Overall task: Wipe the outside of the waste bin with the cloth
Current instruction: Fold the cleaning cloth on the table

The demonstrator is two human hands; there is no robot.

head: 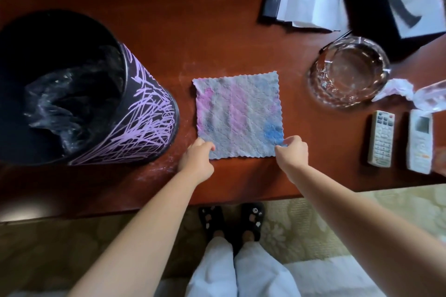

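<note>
Table (217, 31): it is carrying everything, spreading out under and beyond both hands; pale dust is lying on it just left of the left hand, so a cloth dragged through it risks smearing grit onto the bin.
Waste bin (135, 113): it is standing upright well to the left of the left hand, untouched, with a loose dark liner (60, 103) sagging inside; a hard one-handed wipe is likely to be sliding or tipping it unless the other hand is steadying the rim.
Cloth (237, 113): it is lying flat between and just ahead of the two hands, apart from the bin; lifted by corners only, it may be flopping and sweeping the table.
Glass dish (350, 72): it is sitting ahead and to the right of the right hand; a wide swing could be knocking it.
Remotes (381, 138): they are lying just right of the right hand, equally exposed.
Left hand (196, 159): it is pinching the cloth's near left corner.
Right hand (293, 154): it is pinching the near right corner.
</note>
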